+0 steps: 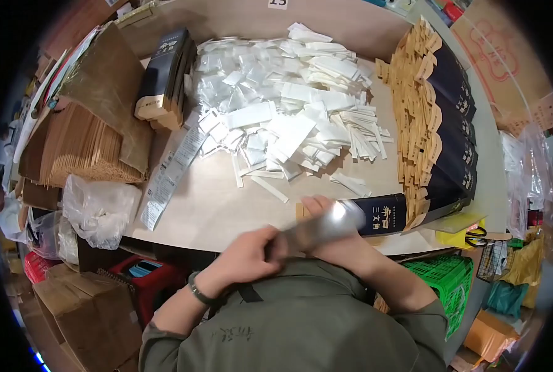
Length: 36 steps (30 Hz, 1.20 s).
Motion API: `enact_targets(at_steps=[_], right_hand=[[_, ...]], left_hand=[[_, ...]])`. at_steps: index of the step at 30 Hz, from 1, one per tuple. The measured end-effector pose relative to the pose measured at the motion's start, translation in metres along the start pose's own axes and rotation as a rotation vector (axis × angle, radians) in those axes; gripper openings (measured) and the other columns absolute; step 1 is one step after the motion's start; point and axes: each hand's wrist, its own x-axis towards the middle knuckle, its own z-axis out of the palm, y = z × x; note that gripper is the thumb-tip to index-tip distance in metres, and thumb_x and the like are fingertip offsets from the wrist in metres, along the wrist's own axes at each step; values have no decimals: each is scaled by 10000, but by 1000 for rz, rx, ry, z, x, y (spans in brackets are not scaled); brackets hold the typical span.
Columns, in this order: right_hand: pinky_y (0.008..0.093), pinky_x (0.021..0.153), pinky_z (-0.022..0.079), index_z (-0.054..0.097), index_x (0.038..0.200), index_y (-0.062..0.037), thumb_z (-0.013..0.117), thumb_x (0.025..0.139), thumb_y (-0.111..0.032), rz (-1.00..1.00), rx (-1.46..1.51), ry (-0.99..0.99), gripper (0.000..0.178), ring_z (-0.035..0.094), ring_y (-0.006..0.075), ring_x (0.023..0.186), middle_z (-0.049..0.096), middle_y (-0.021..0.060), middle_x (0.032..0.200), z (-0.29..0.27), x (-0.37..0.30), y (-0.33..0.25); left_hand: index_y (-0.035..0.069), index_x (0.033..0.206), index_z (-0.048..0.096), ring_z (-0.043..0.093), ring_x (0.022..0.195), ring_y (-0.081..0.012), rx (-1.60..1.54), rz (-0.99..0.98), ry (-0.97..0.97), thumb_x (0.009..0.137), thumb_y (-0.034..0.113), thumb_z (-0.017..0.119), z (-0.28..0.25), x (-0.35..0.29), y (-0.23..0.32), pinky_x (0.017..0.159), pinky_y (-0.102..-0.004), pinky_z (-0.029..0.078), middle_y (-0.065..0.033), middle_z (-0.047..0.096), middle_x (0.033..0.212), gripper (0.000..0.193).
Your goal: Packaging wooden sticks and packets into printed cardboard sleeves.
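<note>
A shiny grey thing (323,228), smeared by motion, is held in front of my chest at the table's front edge; its kind does not show. My left hand (251,253) has its fingers curled around the left end of it. Behind and beneath it is my right hand (340,248), partly covered by it, with fingertips showing above its upper edge. A dark blue packet (382,214) with a tan end lies flat on the table just beyond my right hand. Farther back, a loose heap of white paper sachets (295,133) and clear small packets (233,71) covers the table's middle.
A long row of dark packets with tan ends (434,124) lines the right side. More dark packets (165,74) stand at the back left. Brown card stacks (81,146) fill a carton on the left, near a printed label strip (171,177). Scissors (475,237) lie at the right edge.
</note>
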Motion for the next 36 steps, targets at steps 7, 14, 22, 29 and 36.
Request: enact_targets(at_steps=[7, 14, 22, 29, 36], right_hand=[[471, 563, 496, 618, 768, -38, 628, 888, -266, 473, 169, -50, 258, 639, 363, 631, 630, 156, 646, 17, 16, -19], [466, 607, 509, 613, 755, -41, 641, 794, -211, 523, 355, 51, 177, 634, 381, 647, 614, 174, 649, 34, 30, -35], [406, 664, 496, 601, 769, -39, 709, 795, -205, 575, 69, 287, 199, 617, 325, 735, 601, 152, 751, -23, -4, 67], [407, 678, 480, 594, 834, -22, 726, 802, -143, 728, 170, 77, 182, 601, 326, 732, 599, 143, 771, -11, -11, 82], [411, 711, 475, 587, 857, -25, 720, 809, -101, 555, 23, 183, 160, 583, 345, 807, 582, 147, 866, -11, -11, 80]], left_hand=[[59, 1237, 537, 633, 865, -348, 376, 153, 380, 677, 173, 818, -13, -4, -38, 730, -411, 520, -129, 617, 965, 636], [92, 1296, 529, 634, 890, -335, 534, 253, 21, 657, 293, 859, -38, -6, -30, 759, -400, 521, -119, 619, 993, 747], [38, 1099, 621, 600, 995, -358, 601, 356, 658, 771, 224, 764, -102, 95, -38, 839, -437, 498, -175, 612, 1082, 403], [46, 1015, 642, 608, 957, -357, 651, 267, 615, 788, 93, 662, -130, 156, -41, 814, -447, 493, -127, 656, 926, 233], [65, 931, 617, 598, 859, -367, 455, 437, 918, 770, 1, 570, -126, 135, -40, 723, -456, 462, -147, 612, 851, 180]])
